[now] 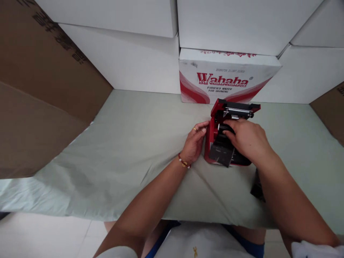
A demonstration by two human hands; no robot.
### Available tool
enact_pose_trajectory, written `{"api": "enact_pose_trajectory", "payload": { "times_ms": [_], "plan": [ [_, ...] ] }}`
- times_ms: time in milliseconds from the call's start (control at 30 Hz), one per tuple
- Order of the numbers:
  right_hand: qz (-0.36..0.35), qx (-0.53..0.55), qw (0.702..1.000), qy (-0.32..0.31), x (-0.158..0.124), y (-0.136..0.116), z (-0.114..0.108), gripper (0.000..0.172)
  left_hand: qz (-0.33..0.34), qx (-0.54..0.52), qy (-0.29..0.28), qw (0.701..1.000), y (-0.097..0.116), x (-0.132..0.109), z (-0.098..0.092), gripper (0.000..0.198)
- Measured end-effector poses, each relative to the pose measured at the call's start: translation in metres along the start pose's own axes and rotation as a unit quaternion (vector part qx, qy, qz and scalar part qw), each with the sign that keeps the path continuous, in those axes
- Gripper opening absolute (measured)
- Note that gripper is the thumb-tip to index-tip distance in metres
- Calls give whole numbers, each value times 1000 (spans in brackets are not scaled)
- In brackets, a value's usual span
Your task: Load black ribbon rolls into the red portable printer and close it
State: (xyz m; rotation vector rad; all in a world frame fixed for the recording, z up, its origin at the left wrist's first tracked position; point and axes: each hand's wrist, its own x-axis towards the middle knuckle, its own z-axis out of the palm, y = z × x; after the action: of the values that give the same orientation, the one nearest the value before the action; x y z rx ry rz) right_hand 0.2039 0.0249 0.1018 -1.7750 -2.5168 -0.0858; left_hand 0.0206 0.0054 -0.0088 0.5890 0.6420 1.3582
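A small red device [212,138] with its lid swung up at the back lies on the pale green cloth [129,150]. Black and silver parts show inside it. My left hand [194,143] presses against the device's left side, fingers curled along the red wall. My right hand [247,138] reaches down into the open top, its fingers closed on a black part [224,128] inside. A dark flap [221,153] sticks out at the device's front.
White cartons are stacked along the back, one printed "Wahaha" [223,80] right behind the device. Brown cardboard boxes [40,89] stand at the left and at the far right. A dark object [257,188] peeks out under my right forearm. The table's front edge is near my body.
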Motion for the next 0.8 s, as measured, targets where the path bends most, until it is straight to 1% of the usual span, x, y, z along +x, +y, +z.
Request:
{"api": "enact_pose_trajectory", "payload": {
  "times_ms": [67, 167, 267, 333, 400, 467, 567, 633, 700, 800],
  "plan": [
    [-5, 4, 1000, -5, 5, 1, 3, 34, 4, 0, 1, 1000, 0, 0, 1, 51],
    [-26, 27, 999, -23, 11, 4, 5, 40, 10, 6, -3, 1000, -1, -1, 1, 51],
    [-41, 88, 995, -33, 10, 10, 4, 44, 16, 16, -10, 1000, -2, -1, 1, 51],
    [-60, 149, 987, -18, 3, 14, 0, 42, 29, 29, -16, 999, -3, -1, 0, 53],
    [-89, 219, 971, 19, -11, 16, -6, 37, 51, 50, -27, 997, -5, -1, 0, 56],
    [-123, 275, 952, 60, -31, 14, -13, 29, 74, 76, -37, 994, -6, -3, 0, 61],
    [-167, 294, 936, 97, -67, 8, -15, 24, 103, 114, -38, 987, -8, -9, 4, 67],
    [-184, 276, 936, 115, -88, 5, -10, 29, 119, 127, -39, 984, -9, -15, 9, 68],
    [-192, 256, 938, 135, -105, 4, 0, 39, 128, 132, -48, 982, -10, -24, 16, 69],
    [-188, 239, 940, 158, -119, 6, 15, 49, 128, 152, -55, 979, -10, -37, 24, 80]
  ]
}}
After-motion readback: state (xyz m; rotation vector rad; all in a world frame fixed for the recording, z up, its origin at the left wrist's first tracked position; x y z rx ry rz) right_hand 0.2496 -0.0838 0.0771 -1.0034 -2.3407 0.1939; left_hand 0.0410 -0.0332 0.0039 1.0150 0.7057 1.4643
